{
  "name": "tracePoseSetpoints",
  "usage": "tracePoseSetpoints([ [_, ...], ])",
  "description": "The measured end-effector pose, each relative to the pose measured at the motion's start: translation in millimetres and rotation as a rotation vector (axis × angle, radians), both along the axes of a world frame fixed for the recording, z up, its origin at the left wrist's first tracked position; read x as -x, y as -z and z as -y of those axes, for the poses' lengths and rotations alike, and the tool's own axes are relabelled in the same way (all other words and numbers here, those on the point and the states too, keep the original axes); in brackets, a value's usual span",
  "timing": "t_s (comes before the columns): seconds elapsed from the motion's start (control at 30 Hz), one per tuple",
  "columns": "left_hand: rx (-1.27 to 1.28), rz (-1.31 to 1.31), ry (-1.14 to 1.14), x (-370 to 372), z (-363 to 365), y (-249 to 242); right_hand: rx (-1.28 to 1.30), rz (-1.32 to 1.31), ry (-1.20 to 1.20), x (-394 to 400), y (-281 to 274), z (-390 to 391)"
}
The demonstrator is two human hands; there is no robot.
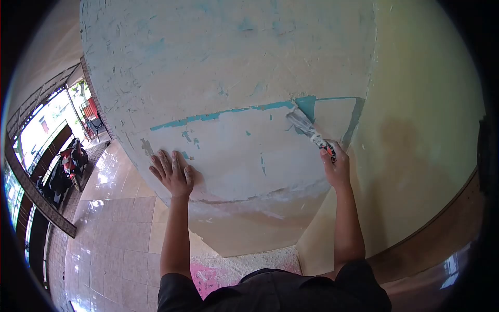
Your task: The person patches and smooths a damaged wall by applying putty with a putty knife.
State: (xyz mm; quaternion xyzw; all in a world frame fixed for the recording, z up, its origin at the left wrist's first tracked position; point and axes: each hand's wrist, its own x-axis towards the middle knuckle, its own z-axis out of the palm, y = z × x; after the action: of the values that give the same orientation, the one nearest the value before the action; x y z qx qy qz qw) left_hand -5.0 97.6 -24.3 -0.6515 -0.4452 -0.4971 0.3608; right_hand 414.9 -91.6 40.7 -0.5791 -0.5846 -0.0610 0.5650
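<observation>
My right hand is wrapped round the handle of a scraper, its blade smeared with white. The blade lies against the wall, at the lower left of a bare blue-green patch. A thin blue-green strip runs leftward from that patch across the whitish surface. My left hand rests flat on the wall's lower left, fingers spread, with nothing in it. Small blue-green spots show between the hands.
A yellowish wall meets the scraped one at the right. Below, white crumbs cover a pink sheet on the floor. Shiny tiles stretch to the left, where a red motorcycle stands by a gate.
</observation>
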Motion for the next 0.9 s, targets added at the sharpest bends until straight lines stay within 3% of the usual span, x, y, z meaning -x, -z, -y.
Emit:
tracePoseSetpoints([
  [0.1,0.004,0.002,0.007,-0.1,0.6,-0.2,0.043,-0.13,-0.003,-3.3,6.7,2.5],
  [0.47,0.052,-0.008,0.022,2.8,4.2,-1.0,0.044,0.081,0.03,13.1,-20.6,1.5],
  [0.9,0.097,-0.04,0.03,12.6,11.8,-30.3,0.036,0.112,0.022,43.6,-29.2,-8.5],
])
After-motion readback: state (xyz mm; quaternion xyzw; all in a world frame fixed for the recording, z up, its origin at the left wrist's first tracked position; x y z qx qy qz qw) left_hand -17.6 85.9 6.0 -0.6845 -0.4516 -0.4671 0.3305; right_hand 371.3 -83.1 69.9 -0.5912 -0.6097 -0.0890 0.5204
